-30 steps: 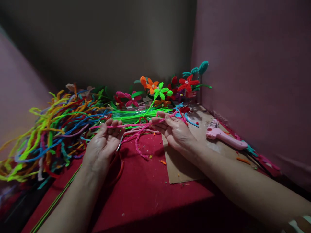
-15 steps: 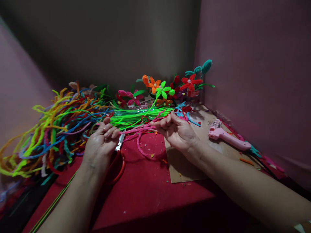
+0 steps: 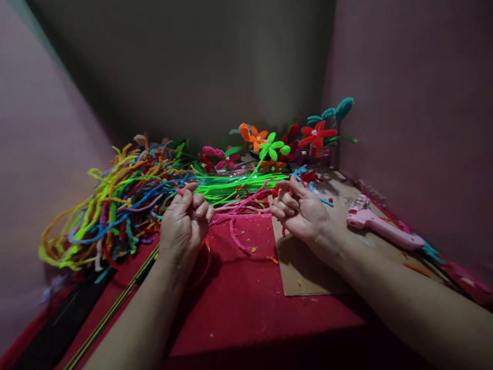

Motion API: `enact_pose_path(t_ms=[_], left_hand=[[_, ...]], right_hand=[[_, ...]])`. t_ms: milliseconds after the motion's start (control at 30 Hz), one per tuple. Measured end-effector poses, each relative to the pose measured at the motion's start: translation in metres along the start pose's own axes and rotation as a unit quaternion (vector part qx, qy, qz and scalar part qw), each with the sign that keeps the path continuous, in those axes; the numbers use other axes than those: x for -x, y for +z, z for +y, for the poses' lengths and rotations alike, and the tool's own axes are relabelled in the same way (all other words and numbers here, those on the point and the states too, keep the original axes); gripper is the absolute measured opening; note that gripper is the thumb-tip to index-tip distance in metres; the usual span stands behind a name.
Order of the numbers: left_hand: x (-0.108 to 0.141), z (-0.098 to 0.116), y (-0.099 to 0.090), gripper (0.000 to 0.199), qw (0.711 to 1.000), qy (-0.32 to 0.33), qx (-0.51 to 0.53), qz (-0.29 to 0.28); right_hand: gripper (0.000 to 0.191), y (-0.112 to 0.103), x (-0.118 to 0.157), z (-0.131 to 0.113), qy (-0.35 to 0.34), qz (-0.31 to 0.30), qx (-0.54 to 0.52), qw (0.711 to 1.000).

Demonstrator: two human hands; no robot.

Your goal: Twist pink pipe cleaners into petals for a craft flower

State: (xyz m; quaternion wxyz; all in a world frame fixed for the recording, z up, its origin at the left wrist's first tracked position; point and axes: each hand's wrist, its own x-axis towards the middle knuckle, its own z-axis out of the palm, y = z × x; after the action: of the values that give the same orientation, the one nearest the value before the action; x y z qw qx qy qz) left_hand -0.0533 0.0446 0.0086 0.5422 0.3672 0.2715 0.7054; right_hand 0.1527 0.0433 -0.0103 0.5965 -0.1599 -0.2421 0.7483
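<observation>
A pink pipe cleaner (image 3: 242, 216) runs nearly straight between my two hands, above the red table surface. My left hand (image 3: 185, 218) is closed on one end, and a short pink tip pokes out above its thumb. My right hand (image 3: 298, 208) has its fingers curled around the other end, over the edge of a cardboard sheet (image 3: 308, 272). Other pink pipe cleaners (image 3: 252, 194) lie just behind, one of them curling down toward the front. Partly covered by my left hand and wrist is a red loop handle (image 3: 208, 262) of the scissors.
A heap of multicoloured pipe cleaners (image 3: 111, 205) fills the left side. Bright green stems (image 3: 223, 187) lie at the back, with finished pipe-cleaner flowers (image 3: 271, 146) behind them. A pink glue gun (image 3: 385, 226) rests on the right. Thin green sticks (image 3: 111, 311) lie by my left forearm.
The whole view has shifted, so everything sits further right in the picture. Both hands still hold the pink pipe cleaner, which now looks more level. The scissors' blade has become hidden behind my left hand.
</observation>
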Motion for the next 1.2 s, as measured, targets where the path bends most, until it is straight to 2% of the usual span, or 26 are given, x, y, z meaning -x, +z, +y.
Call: enact_pose_path(t_ms=[167, 400, 700, 867, 1000, 1133, 1200], left_hand=[[0.001, 0.003, -0.002, 0.018, 0.999, 0.016, -0.041, 0.019], [-0.006, 0.003, -0.011, 0.015, 0.998, 0.000, -0.041, 0.042], [-0.008, 0.013, -0.007, 0.033, 0.988, -0.045, 0.129, 0.069], [-0.007, 0.017, -0.012, 0.028, 0.992, -0.026, 0.119, 0.043], [-0.006, 0.016, -0.013, 0.027, 0.997, -0.014, 0.072, 0.019], [-0.003, 0.014, -0.009, 0.027, 1.000, 0.003, 0.018, -0.021], [0.001, 0.013, -0.004, 0.029, 0.999, -0.017, 0.012, -0.046]], right_hand=[[0.045, 0.000, -0.001, -0.001, 0.009, 0.016, 0.001, 1.000], [0.045, -0.001, -0.001, -0.001, 0.000, 0.009, 0.039, 0.999], [0.043, 0.002, 0.003, -0.002, 0.013, 0.009, 0.010, 1.000], [0.040, 0.004, 0.006, 0.003, 0.026, -0.027, 0.013, 0.999], [0.041, 0.005, 0.009, 0.005, 0.039, -0.054, 0.020, 0.998], [0.048, 0.007, 0.013, 0.006, 0.066, -0.097, 0.055, 0.992], [0.053, 0.009, 0.015, 0.008, 0.084, -0.117, 0.067, 0.987]])
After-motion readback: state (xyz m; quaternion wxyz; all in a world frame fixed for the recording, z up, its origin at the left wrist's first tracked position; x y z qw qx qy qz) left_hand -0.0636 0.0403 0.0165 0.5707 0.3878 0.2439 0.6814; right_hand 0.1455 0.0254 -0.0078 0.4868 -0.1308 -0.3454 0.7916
